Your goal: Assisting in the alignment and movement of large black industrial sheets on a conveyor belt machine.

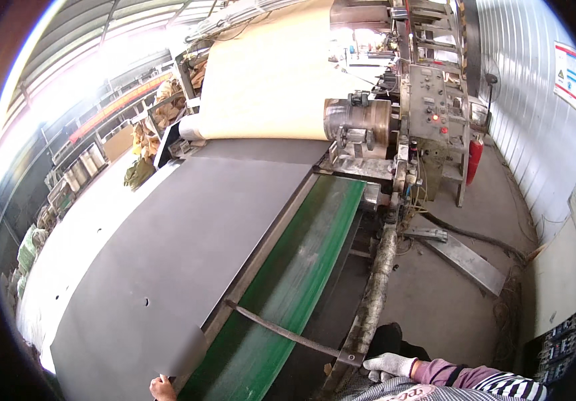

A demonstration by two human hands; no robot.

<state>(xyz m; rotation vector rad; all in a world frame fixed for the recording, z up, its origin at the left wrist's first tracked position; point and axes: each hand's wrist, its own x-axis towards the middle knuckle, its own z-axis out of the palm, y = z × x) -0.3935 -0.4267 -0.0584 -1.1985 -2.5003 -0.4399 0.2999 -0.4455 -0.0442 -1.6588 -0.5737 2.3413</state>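
A wide dark grey sheet (188,220) with a small hole runs from the roller down toward me. At the lower edge my bare left hand (162,387) is closed beside the sheet's right edge. A blurred dark patch just above it hides what the fingers hold, if anything. My right hand (389,365), in a pale knitted glove, is beside the near end of a worn metal rail (376,287). Its fingers point left, slightly apart, with nothing visible in them. Between the hands lies a green belt (301,260), crossed by a thin metal bar (284,331).
Tan sheet material (268,73) rises behind a metal roller (358,120). A control panel (428,100) with a lit lamp stands at the back right, near a red extinguisher (475,160). A metal beam (465,260) lies on the floor. An electrical cabinet (565,260) stands at right.
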